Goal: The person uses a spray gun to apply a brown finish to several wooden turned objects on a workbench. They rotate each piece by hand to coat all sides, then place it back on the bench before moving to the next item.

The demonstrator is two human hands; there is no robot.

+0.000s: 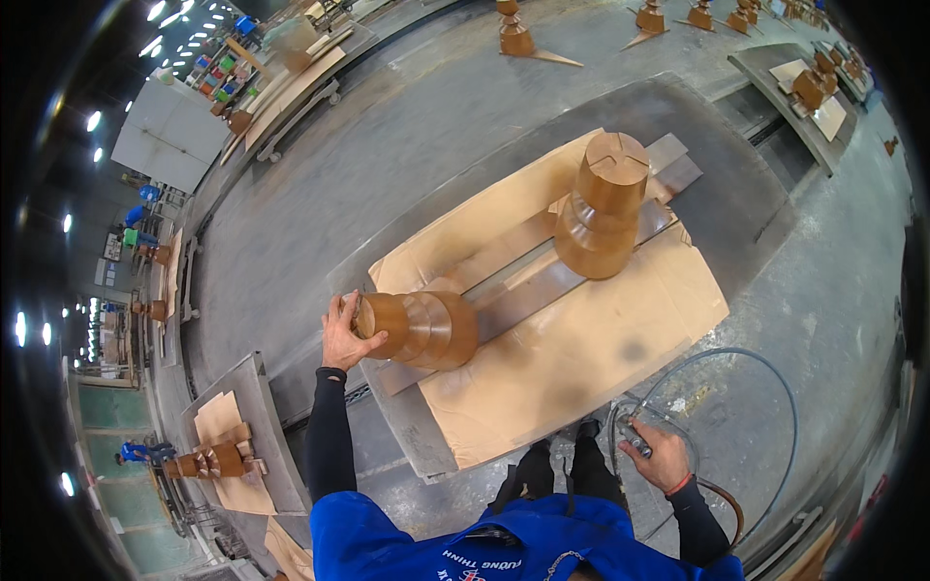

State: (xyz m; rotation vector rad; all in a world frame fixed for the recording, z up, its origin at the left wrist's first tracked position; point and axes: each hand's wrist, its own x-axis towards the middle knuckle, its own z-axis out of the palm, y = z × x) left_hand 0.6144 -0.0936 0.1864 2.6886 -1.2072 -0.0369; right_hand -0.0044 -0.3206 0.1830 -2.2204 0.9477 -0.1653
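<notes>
My left hand (pixel 347 335) is closed round the left end of a brown turned wooden leg (pixel 426 329), thumb on its near side. This leg lies tilted at the left of the cardboard (pixel 591 349) on a low grey table. A second turned wooden leg (pixel 601 218) stands at the right, a cross cut into its top; neither hand touches it. Low at the right, beside the table, my right hand (pixel 664 459) is wrapped round a metal spray gun (pixel 634 440), partly hidden by the fingers.
A thin hose (pixel 792 412) loops over the floor near my right hand, with a brown hose (pixel 734 505) by my forearm. Flat wooden bars (pixel 528 300) run beneath both legs. Other tables with turned pieces (pixel 218 460) stand left and far right (pixel 812 89).
</notes>
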